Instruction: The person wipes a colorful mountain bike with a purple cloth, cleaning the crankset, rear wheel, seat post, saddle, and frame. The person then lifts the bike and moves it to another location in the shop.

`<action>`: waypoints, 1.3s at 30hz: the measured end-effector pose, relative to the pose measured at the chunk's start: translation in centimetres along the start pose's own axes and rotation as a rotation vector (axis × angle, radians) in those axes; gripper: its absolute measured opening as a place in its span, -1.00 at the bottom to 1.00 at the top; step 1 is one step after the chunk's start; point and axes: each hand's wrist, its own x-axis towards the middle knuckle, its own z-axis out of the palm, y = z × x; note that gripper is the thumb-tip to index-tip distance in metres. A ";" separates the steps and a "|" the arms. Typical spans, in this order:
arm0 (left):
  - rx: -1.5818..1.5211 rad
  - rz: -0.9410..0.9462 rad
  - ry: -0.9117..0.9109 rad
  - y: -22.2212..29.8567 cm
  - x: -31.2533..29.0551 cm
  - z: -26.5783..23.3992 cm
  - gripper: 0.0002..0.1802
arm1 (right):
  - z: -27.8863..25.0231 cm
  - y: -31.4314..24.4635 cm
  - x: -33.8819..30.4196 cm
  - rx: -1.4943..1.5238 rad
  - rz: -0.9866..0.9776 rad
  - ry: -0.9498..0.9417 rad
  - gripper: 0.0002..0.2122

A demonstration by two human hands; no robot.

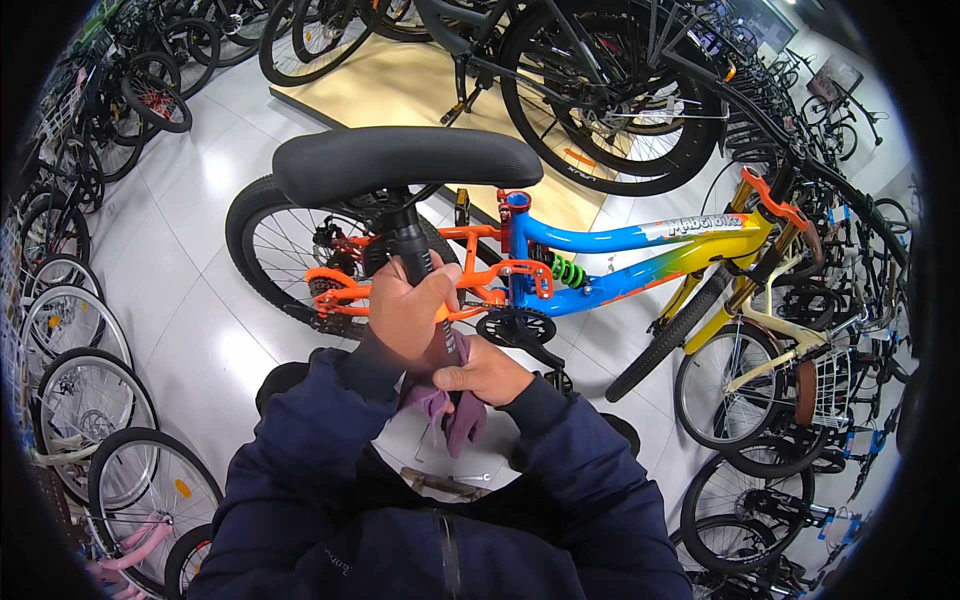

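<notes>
A black bicycle saddle [405, 158] on a black seatpost [409, 240] is held up in front of me, off the bike. My left hand [408, 310] is closed round the middle of the post. Lower down, my right hand [488, 372] grips the post's end through a purple cloth [464, 425], part of which hangs below. Just beyond stands a bicycle with a blue, yellow and orange frame [620, 240]. Its seat tube [514, 205] is open at the top, with a red clamp round it. A green spring [568, 271] sits within the frame.
A wrench [470, 477] lies low in front of me on a small wooden surface [430, 484]. Black bicycles [610, 100] stand on a pale wooden platform [350, 90] at the back. More bicycles line the left [95, 400] and right sides [750, 510] on the white tiled floor [190, 290].
</notes>
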 end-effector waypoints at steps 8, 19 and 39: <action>0.082 0.106 0.155 0.4 1.0 -1.0 -0.87 | 0.2 1.4 0.8 -0.940 -0.019 0.323 -0.52; 0.236 0.309 0.191 1.0 2.1 -1.6 -0.79 | -1.1 -1.2 -1.2 -0.792 0.157 0.352 -0.58; 0.387 0.524 0.231 3.3 17.7 8.5 -0.53 | -3.6 -1.2 -5.6 -1.002 -0.023 0.310 -0.67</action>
